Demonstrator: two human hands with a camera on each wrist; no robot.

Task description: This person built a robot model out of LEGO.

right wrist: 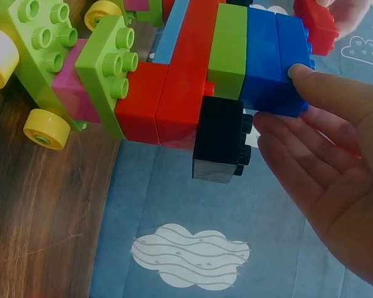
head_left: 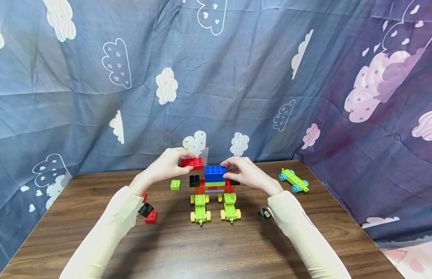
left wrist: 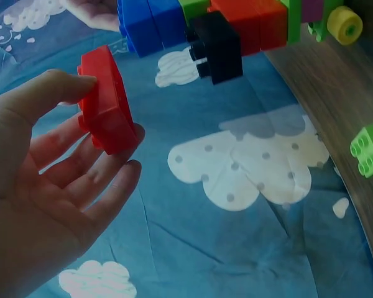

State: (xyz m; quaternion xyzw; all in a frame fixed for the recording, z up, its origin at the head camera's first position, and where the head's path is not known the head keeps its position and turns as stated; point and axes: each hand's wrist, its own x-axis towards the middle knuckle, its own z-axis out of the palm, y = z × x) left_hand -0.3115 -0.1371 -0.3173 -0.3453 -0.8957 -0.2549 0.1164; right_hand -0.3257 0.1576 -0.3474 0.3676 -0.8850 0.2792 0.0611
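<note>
My left hand (head_left: 168, 164) pinches a red building brick (head_left: 192, 163) between thumb and fingers, above and left of a built structure. In the left wrist view the brick (left wrist: 107, 102) is tilted, apart from the structure. My right hand (head_left: 249, 173) holds the blue bricks (head_left: 215, 173) on top of the structure, thumb on one side and fingers at the end. Under the blue lie a lime brick (right wrist: 227, 49), red bricks (right wrist: 185, 81) and side-mounted black bricks (right wrist: 219, 136). Two lime wheeled bases (head_left: 200, 211) (head_left: 230, 210) carry it, with pink bricks (right wrist: 76, 87) between.
A lime wheeled base with blue wheels (head_left: 294, 181) stands at the back right of the wooden table (head_left: 216, 248). One small lime brick (head_left: 175, 185) lies left of the structure. Loose red bricks (head_left: 151, 217) are near my left forearm. A patterned curtain (head_left: 216, 77) hangs behind.
</note>
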